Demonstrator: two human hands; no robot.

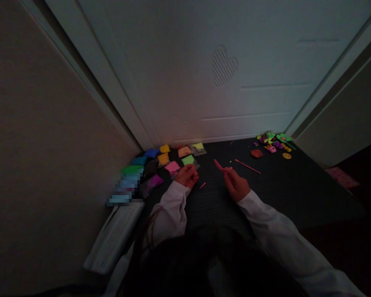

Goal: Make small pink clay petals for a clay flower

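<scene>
My right hand point(236, 185) is closed round the handle of a pink modelling knife point(218, 165), its blade pointing up and left above the dark table. To the left, my left hand point(187, 176) has its fingers curled together; whatever they may hold is hidden. Between the hands, nearer the left one, lies a thin pink strip point(203, 185). A slim pink modelling stick point(247, 166) rests on the table beyond my right hand. Beside the left hand are a bag of pink clay point(172, 166) and a bag of light green clay point(188, 160).
Several coloured clay packs, including an orange one point(163, 159) and a purple one point(154, 181), line the table's left side. A long white box point(114, 237) lies nearer me. Small clay figures point(270, 142), a red lump point(256, 153) and a yellow disc point(287, 156) sit at the back right. A white panel point(173, 74) rises behind.
</scene>
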